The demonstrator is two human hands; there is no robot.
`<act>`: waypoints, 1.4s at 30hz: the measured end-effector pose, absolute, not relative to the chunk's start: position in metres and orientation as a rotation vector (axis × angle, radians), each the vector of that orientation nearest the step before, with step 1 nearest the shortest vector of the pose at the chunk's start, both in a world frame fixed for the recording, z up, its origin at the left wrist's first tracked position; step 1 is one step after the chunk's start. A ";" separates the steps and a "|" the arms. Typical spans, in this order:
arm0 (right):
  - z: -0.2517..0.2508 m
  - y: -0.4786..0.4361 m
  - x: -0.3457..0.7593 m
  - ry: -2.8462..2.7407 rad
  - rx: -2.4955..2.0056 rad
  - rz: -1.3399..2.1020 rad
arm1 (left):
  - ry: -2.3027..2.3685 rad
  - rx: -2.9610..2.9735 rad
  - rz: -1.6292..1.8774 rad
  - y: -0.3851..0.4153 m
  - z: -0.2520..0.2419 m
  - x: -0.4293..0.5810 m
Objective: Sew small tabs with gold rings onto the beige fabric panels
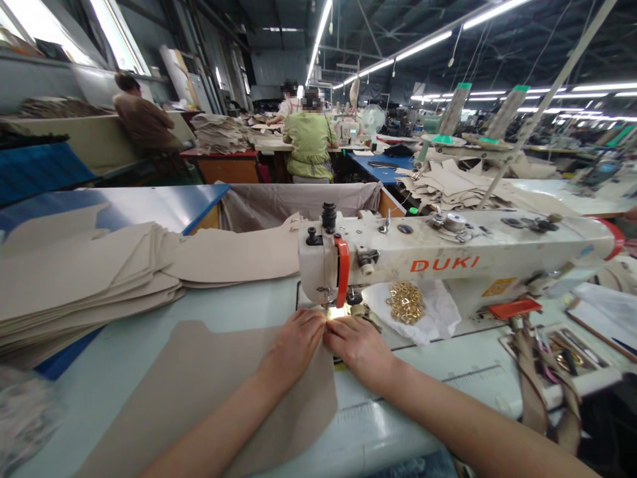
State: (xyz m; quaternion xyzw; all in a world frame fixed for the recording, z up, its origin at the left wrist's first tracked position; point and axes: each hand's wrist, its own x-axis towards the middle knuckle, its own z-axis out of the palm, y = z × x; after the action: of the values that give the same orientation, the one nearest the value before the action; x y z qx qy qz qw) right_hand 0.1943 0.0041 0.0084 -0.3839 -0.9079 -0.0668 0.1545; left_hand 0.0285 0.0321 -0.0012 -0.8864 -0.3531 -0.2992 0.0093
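Note:
A flat beige fabric piece lies across the sewing table, its upper right corner under the head of a white sewing machine. My left hand grips that corner just left of the lit needle area, fingers bent and close together. On the other side, my right hand pinches at the piece's right edge, its fingertips almost meeting the left ones. The fingertips, and any small part between them, are partly hidden. Gold-coloured metal rings sit heaped on a white sheet behind my right hand.
Stacked beige pieces lie at the left, with more reaching to the machine. At right are a tray of small tools and hanging beige straps. A person in a green top sits ahead; another person is far left.

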 end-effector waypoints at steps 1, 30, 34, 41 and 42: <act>0.008 0.005 0.195 -2.603 -1.111 -0.192 | -1.115 -2.779 -0.926 0.033 -0.001 0.029; 0.005 0.011 0.195 -2.547 -1.162 -0.155 | -1.199 -2.811 -0.970 0.044 0.001 0.030; 0.005 0.010 0.196 -2.553 -1.174 -0.144 | -1.192 -2.795 -0.986 0.044 -0.002 0.029; 0.001 0.006 0.200 -2.469 -1.070 -0.130 | -1.130 -2.775 -0.901 0.037 -0.002 0.024; 0.001 0.006 0.201 -2.467 -1.054 -0.130 | -1.124 -2.772 -0.879 0.036 -0.002 0.023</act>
State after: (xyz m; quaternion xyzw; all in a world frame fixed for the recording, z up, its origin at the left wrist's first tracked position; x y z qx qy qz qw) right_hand 0.2007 0.0056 0.0011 -0.3824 -0.8948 -0.0471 0.2258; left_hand 0.0233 0.0359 -0.0021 -0.8892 -0.3603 -0.2818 0.0119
